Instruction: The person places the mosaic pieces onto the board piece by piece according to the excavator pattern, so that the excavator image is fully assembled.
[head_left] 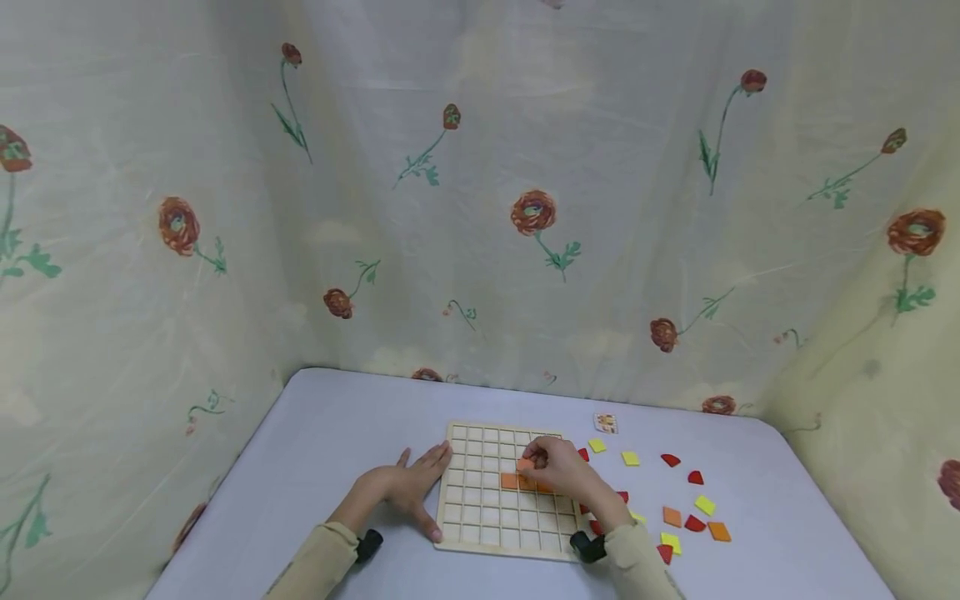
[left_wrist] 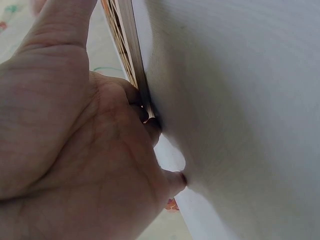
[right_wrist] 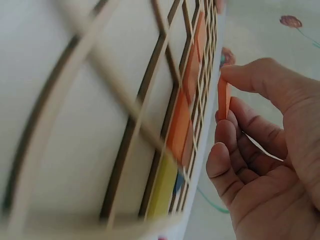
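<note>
A wooden grid board (head_left: 471,493) lies on the white table. My left hand (head_left: 414,485) has its fingers spread along the board's left side, fingertips and thumb right at the edge. Over the upper middle of the grid, my right hand (head_left: 562,467) pinches an orange square tile (right_wrist: 224,97) between thumb and fingertips. In the head view that tile is just above a row of orange tiles (head_left: 509,481) set in the cells, partly hidden by the hand. The right wrist view shows a yellow tile (right_wrist: 161,187) in the grid, in line with the orange ones.
Right of the board lie loose yellow squares (head_left: 705,505), orange squares (head_left: 719,532) and red quarter-round pieces (head_left: 695,477). Some are partly hidden by the right arm. A small printed card (head_left: 605,423) lies behind them. A flowered curtain (head_left: 480,250) surrounds the table's back and sides.
</note>
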